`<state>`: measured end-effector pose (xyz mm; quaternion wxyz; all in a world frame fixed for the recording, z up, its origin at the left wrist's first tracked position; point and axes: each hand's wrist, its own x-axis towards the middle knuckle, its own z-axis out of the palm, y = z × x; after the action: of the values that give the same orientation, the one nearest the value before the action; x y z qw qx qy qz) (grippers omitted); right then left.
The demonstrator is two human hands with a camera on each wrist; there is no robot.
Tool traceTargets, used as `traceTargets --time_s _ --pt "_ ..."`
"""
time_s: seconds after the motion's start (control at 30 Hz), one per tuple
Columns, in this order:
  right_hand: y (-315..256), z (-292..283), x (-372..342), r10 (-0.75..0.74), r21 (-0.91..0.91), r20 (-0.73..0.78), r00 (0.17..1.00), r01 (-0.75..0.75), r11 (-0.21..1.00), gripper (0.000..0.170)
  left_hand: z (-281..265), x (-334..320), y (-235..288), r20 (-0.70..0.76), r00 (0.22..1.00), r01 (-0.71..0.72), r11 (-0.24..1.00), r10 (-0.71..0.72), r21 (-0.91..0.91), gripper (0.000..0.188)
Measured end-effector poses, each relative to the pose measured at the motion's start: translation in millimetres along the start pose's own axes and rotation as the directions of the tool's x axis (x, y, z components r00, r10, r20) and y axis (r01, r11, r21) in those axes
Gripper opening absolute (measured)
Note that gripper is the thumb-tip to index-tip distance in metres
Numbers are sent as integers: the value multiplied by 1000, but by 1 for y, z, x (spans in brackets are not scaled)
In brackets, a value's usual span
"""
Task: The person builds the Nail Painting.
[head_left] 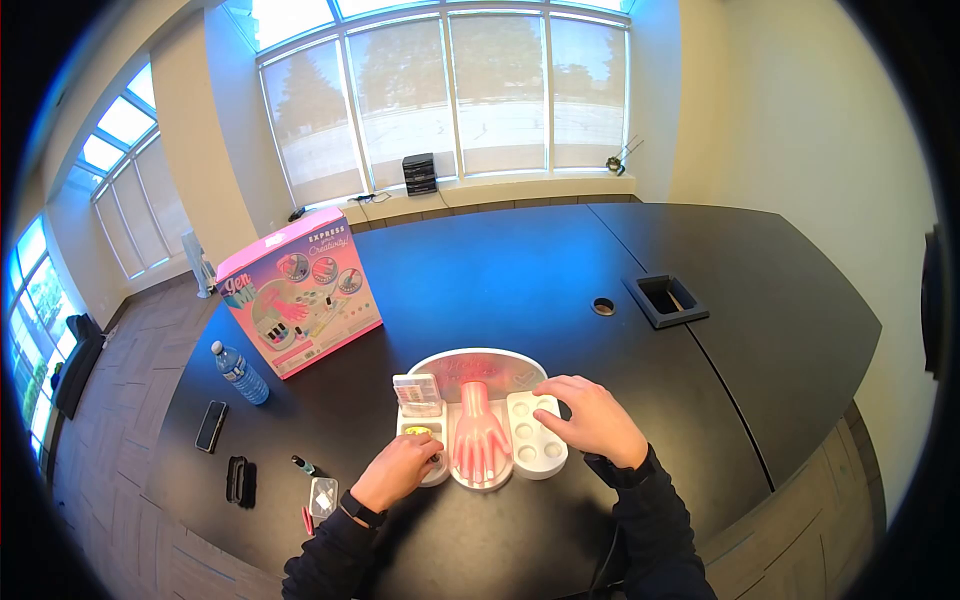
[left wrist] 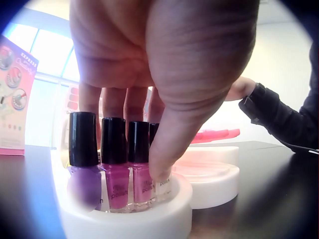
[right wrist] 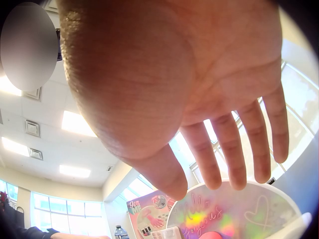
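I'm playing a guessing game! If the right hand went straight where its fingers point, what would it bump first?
The right hand would probably bump the shiny curved panel behind the pink model hand, but depth is unclear; it might pass over.

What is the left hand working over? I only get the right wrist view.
Observer: The left hand is over a row of polish bottles.
Operator: My view shows the right hand from close up. What is its thumb near?
Observer: In the head view the thumb appears over a white tray with round wells; whether they touch, I can't tell.
Operator: I see the top of a water bottle. What lies near it?
Observer: A phone, nearer the person than the water bottle.
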<state>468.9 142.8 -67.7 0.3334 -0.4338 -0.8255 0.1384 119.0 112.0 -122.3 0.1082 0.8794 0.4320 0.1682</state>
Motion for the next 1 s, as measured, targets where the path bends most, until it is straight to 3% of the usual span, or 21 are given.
traceTargets --time_s 0.5,0.6,0.87,1.0 --pt "-1 0 0 -4 -6 -7 1000 4 1000 33 -32 -23 9 -114 992 40 997 -48 -65 33" --pt "-1 0 0 -5 -8 -7 1000 5 1000 33 -51 -39 16 -150 983 104 994 -106 -23 36" --pt "-3 0 0 -3 7 0 1000 3 1000 33 -76 -92 -11 -424 863 332 941 -274 68 37" --pt "-2 0 0 -9 10 -5 1000 9 1000 33 -77 -124 -36 -486 796 461 882 -360 102 36"
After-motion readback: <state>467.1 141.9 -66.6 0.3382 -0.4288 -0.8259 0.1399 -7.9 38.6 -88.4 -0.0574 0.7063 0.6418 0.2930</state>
